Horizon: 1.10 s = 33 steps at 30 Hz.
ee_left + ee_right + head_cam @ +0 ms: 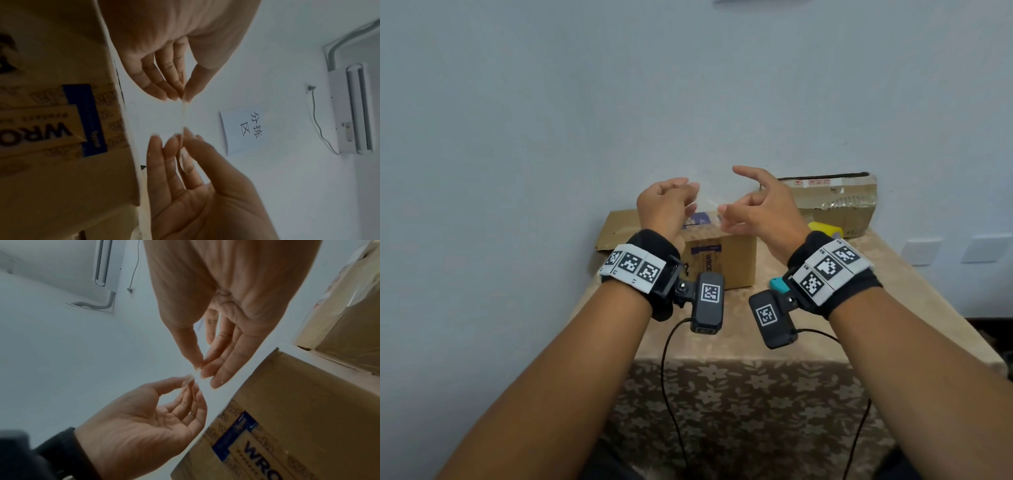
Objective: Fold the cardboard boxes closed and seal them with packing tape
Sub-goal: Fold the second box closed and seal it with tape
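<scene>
Facing a pale blue wall [688,85], I stand at a table [859,308] draped in a flowered cloth. Against the wall at its far right lies a big taped cardboard box [835,202], and a flattened sheet of cardboard [616,229] lies at the far left. Between them, nearer me and below my raised hands, stands the smaller cardboard box [722,260] with a purple label, its top flaps down. A yellow roll [825,229] sits just in front of the big box, and something turquoise [779,283] peeks out beside my right wristband. My left hand [666,205] and my right hand [760,209] hover close together above the small box, each pinching one end of a short strip of clear tape [183,113] between thumb and fingertips. The right forefinger sticks out straight. The strip is so transparent that it shows only as a faint glint, so I cannot quite make out its edges. It hangs in the air, touching no box.
</scene>
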### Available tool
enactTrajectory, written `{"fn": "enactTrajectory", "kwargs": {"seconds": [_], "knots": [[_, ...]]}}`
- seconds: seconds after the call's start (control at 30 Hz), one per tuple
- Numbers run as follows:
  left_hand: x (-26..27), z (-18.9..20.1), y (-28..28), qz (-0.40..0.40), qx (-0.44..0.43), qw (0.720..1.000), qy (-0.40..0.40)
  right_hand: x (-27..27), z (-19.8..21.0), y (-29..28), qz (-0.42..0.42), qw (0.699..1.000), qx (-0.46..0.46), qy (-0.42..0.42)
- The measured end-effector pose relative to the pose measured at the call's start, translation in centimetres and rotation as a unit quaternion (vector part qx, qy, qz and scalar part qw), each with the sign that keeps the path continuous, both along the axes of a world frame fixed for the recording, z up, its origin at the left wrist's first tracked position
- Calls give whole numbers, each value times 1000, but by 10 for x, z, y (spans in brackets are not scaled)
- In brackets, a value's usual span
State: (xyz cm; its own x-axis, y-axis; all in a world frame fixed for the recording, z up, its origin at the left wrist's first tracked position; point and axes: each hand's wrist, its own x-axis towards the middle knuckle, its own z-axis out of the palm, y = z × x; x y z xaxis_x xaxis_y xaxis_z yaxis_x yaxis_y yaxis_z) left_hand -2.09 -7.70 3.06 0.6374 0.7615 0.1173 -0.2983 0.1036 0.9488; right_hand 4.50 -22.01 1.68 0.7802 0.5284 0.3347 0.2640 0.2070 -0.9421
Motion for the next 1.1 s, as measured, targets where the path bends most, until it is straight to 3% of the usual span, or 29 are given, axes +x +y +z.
{"fn": "enactTrajectory", "kwargs": {"seconds": [0.2,0.3,0.5,0.77,1.1], "knots": [[-7,9,7,-34,-68,997,-5,-1,6,-2,8,1000,-19,10],[-11,11,10,-48,-27,998,8,0,6,-2,14,999,-34,29],[-12,9,8,1,68,998,4,7,8,-2,-6,994,-27,104],[-16,9,9,9,64,998,8,12,18,-11,2,977,44,210],[-20,4,16,34,63,997,30,19,20,-4,-26,973,20,229]]}}
